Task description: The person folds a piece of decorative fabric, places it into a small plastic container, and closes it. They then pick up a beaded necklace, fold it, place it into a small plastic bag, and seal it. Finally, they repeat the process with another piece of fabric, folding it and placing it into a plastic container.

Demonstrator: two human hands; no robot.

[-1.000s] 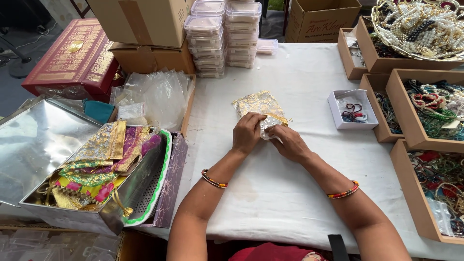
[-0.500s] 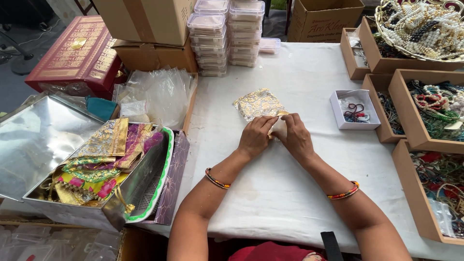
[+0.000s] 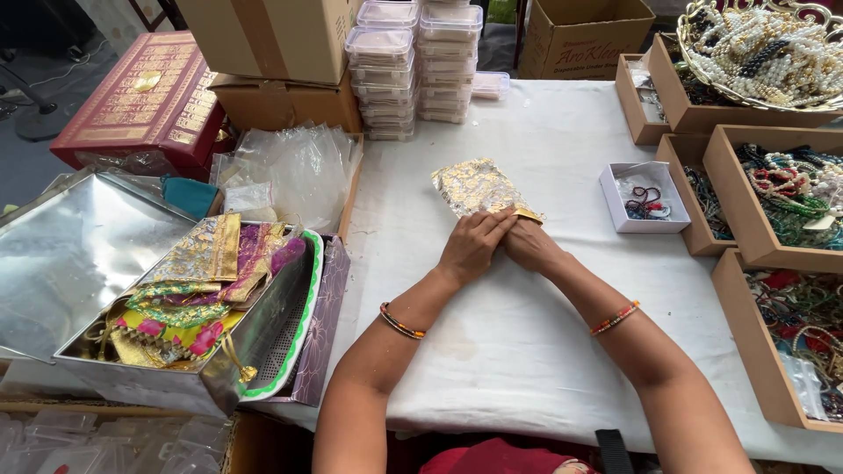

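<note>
Both hands meet near the middle of the white-covered worktop, pressed together at the near end of a gold-and-silver brocade pouch that lies flat on the cloth and runs away from them toward eleven o'clock. The left hand lies half over the right hand, fingers bunched and closed around the pouch's mouth, where a strip of gold trim shows just to the right of the knuckles; whatever sits between the fingers is hidden. The step in hand looks like working at the pouch's opening, either closing it or tucking something inside, though the fingers cover the detail. The next move would seem to call for a steady pinch on the mouth while the body of the pouch stays flat. At three o'clock from the hands, well apart, sits a small white box with dark beaded pieces in it, and beyond it wooden trays of beads. At nine o'clock a shiny metal box holds more coloured pouches, with clear plastic bags behind it and stacked clear lidded containers at twelve o'clock.
</note>
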